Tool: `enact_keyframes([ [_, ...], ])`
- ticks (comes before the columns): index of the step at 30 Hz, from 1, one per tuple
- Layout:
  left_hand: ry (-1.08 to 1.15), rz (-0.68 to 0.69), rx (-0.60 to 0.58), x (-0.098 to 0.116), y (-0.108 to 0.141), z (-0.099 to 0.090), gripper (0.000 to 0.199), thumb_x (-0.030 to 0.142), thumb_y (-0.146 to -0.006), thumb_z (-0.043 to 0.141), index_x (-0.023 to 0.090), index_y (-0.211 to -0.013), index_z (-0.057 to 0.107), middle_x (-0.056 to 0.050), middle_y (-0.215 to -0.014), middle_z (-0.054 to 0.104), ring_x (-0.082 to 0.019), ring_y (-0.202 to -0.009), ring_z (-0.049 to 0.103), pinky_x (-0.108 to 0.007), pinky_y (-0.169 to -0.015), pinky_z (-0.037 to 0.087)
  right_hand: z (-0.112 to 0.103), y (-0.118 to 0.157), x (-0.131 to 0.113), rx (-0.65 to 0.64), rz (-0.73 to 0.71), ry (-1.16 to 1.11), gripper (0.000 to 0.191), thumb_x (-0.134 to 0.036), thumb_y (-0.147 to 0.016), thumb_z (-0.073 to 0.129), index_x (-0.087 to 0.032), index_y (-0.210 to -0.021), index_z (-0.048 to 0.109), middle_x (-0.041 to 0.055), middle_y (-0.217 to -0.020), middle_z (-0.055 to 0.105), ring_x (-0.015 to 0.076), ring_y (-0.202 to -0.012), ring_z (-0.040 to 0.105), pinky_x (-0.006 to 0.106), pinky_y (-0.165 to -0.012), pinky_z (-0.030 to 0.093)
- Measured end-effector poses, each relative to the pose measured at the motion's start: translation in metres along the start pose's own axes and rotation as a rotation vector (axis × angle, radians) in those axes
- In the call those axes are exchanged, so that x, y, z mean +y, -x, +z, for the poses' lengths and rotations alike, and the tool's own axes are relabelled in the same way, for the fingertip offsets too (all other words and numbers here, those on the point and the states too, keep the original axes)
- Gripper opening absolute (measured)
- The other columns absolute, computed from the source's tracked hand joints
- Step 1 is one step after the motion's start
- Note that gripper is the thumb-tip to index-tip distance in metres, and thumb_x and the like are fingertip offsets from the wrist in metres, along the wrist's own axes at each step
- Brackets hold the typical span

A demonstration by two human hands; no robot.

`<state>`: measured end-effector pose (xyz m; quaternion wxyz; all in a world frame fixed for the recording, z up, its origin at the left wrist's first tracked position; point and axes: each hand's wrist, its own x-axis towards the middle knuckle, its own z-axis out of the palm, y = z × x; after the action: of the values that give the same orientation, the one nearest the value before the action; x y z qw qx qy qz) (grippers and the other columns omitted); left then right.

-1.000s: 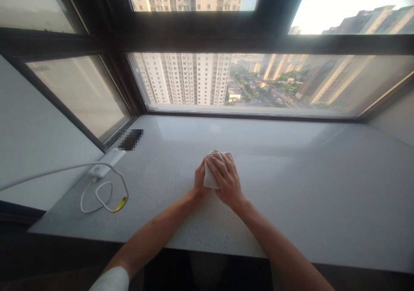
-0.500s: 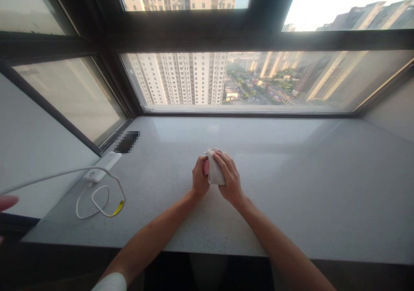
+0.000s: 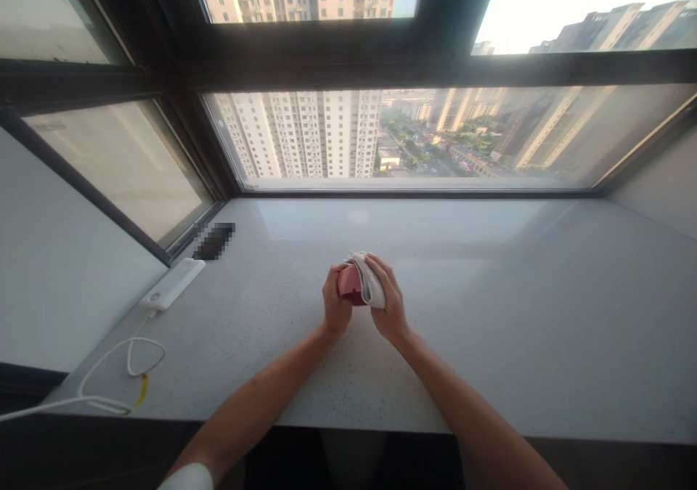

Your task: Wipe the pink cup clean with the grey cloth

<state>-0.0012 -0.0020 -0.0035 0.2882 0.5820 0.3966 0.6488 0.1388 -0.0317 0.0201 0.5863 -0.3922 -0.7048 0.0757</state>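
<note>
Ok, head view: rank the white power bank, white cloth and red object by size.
1. White power bank.
2. White cloth and red object: similar, partly hidden by the left hand and right hand, so unranked.

No legible text anywhere; small mark on white power bank point(image 3: 172, 284) too tiny to read.

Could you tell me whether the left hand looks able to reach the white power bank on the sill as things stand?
Probably yes, once the left hand lets go of the pink object: nothing lies between it and the white power bank on the stone sill.
</note>
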Motion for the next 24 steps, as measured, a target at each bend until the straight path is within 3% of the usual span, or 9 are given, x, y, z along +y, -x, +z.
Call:
enact_keyframes([
  [6,0.031,-0.084,-0.001,0.0,0.001,0.003,0.027,0.021,-0.088,0.062,0.022,-0.115,0.064,-0.002,-0.099,0.072,-0.019,-0.088,0.066,-0.029,-0.08,0.056,0.005,0.001,0.005,0.07,0.038,-0.003,0.06,-0.015,-0.104,0.052,-0.03,-0.162,0.053,0.0134,-0.153,0.064,0.0307,-0.144,0.064,0.05,-0.117,0.058],
  [11,-0.08,0.069,-0.129,0.003,0.004,0.005,0.048,0.015,-0.087,0.067,0.024,-0.135,0.063,-0.009,-0.129,0.073,-0.025,-0.116,0.07,-0.038,-0.099,0.059,-0.013,-0.002,0.006,0.014,-0.105,0.24,0.067,-0.016,-0.106,0.057,-0.036,-0.169,0.046,0.0137,-0.158,0.061,0.0344,-0.143,0.062,0.056,-0.116,0.056],
  [13,-0.095,0.107,-0.154,0.001,0.006,0.005,0.038,0.019,-0.092,0.069,0.022,-0.13,0.066,-0.011,-0.123,0.075,-0.027,-0.111,0.072,-0.041,-0.096,0.061,-0.017,-0.001,0.004,-0.047,-0.207,0.352,0.07,-0.013,-0.105,0.057,-0.038,-0.169,0.047,0.013,-0.158,0.062,0.0363,-0.144,0.06,0.059,-0.116,0.054],
  [16,-0.082,0.076,-0.122,-0.002,0.006,0.005,0.014,0.03,-0.103,0.061,0.019,-0.106,0.07,-0.009,-0.096,0.075,-0.025,-0.087,0.071,-0.041,-0.081,0.062,-0.014,0.002,0.002,-0.127,-0.299,0.399,0.07,-0.011,-0.104,0.06,-0.04,-0.167,0.05,0.0113,-0.156,0.065,0.0367,-0.142,0.061,0.06,-0.116,0.054],
  [18,-0.068,0.024,-0.068,-0.004,0.006,0.004,0.018,0.032,-0.104,0.058,0.018,-0.099,0.069,-0.007,-0.088,0.073,-0.023,-0.082,0.069,-0.038,-0.075,0.06,-0.007,0.005,0.001,-0.104,-0.276,0.335,0.068,-0.013,-0.105,0.06,-0.039,-0.167,0.05,0.0116,-0.156,0.064,0.0357,-0.142,0.062,0.058,-0.116,0.056],
  [21,-0.059,-0.033,-0.004,-0.005,0.003,0.002,0.014,0.03,-0.098,0.067,0.018,-0.105,0.07,-0.003,-0.091,0.073,-0.021,-0.084,0.068,-0.034,-0.075,0.057,0.003,0.008,0.001,-0.007,-0.131,0.201,0.068,-0.015,-0.106,0.054,-0.035,-0.17,0.044,0.0137,-0.158,0.059,0.0332,-0.145,0.06,0.055,-0.116,0.059],
  [24,-0.058,-0.01,-0.019,-0.008,-0.001,-0.001,0.012,0.03,-0.097,0.069,0.02,-0.104,0.07,-0.003,-0.092,0.072,-0.02,-0.084,0.067,-0.034,-0.078,0.057,0.006,0.009,-0.003,-0.064,-0.123,0.232,0.077,-0.009,-0.099,0.055,-0.034,-0.171,0.043,0.0136,-0.162,0.056,0.0356,-0.151,0.055,0.061,-0.12,0.054],
])
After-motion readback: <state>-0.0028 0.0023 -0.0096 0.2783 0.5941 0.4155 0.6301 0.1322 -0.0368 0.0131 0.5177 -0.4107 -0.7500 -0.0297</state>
